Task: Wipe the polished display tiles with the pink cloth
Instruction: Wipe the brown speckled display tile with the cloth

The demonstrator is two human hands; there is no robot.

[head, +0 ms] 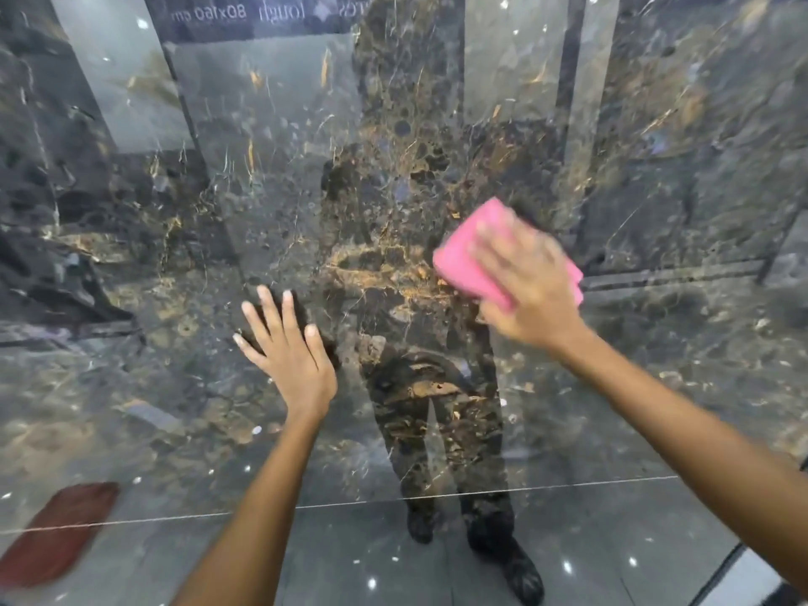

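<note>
A large polished dark marble tile (pixel 271 177) with gold veins fills the view and mirrors the room and a person. My right hand (pixel 529 286) presses a folded pink cloth (pixel 463 251) flat against the tile, right of centre, with fingers spread over the cloth; the hand is blurred. My left hand (pixel 284 343) lies flat on the tile with straight, spread fingers, lower and to the left of the cloth, holding nothing.
A thin joint line (pixel 437 496) crosses the lower part and separates this tile from another glossy tile (pixel 350 562) below. A reddish-brown reflection (pixel 61 531) shows at lower left. Mirrored lettering (pixel 245 13) runs along the top edge.
</note>
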